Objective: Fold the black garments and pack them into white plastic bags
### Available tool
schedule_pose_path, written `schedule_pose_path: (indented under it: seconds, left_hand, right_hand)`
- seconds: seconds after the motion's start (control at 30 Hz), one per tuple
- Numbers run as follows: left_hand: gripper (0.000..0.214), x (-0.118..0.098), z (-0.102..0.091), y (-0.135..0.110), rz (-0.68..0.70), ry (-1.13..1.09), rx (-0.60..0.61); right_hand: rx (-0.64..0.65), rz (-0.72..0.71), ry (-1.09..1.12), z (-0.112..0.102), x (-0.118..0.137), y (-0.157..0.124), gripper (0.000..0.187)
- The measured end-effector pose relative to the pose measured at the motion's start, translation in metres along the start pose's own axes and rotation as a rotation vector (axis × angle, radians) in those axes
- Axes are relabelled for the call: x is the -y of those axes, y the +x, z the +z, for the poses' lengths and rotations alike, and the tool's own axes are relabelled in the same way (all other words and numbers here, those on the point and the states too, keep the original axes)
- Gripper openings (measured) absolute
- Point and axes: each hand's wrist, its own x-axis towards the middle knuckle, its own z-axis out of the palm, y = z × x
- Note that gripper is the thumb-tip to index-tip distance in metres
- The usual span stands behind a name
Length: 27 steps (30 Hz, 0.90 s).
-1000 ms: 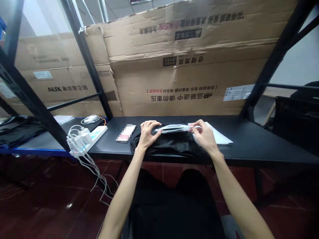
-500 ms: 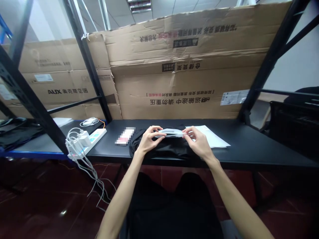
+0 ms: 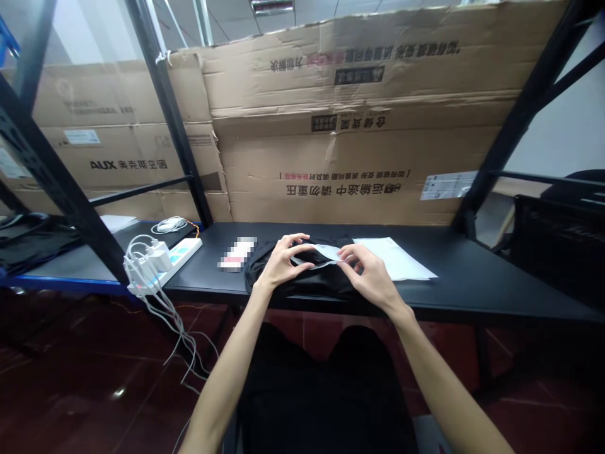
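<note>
Now the left hand [image 3: 283,265] and right hand [image 3: 368,274] were closed on either end of a white strip [image 3: 326,253], just above a black cloth [image 3: 302,274], not yet flat; papers [image 3: 397,258] lay right of the grip, a blurred packet [image 3: 237,253] left.

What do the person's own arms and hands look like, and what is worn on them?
The left hand and the right hand are bare: no gloves, and no ring or watch that I can see. The left forearm and the right forearm are slim and have no sleeves. The only clothing in view is black clothing on the body; its exact kind is hard to tell.
</note>
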Motion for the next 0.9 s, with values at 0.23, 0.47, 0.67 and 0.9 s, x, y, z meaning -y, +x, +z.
schedule_pose_path:
  seconds: [0.23, 0.47, 0.67, 0.9]
  left_hand:
    - [0.044, 0.004, 0.005, 0.000, 0.061, 0.165, 0.131]
    - [0.029, 0.009, 0.008, 0.001, 0.089, 0.278, 0.127]
    - [0.018, 0.007, 0.005, 0.002, 0.147, 0.297, 0.013]
    - [0.019, -0.001, -0.003, -0.001, 0.215, 0.295, -0.193]
  right_hand:
    - [0.101, -0.085, -0.062, 0.015, 0.016, -0.008, 0.007]
    - [0.123, -0.103, -0.057, 0.020, 0.032, -0.014, 0.011]
    - [-0.097, 0.002, 0.045, 0.011, 0.030, -0.009, 0.030]
    - [-0.080, 0.328, 0.293, 0.005, -0.011, 0.001, 0.043]
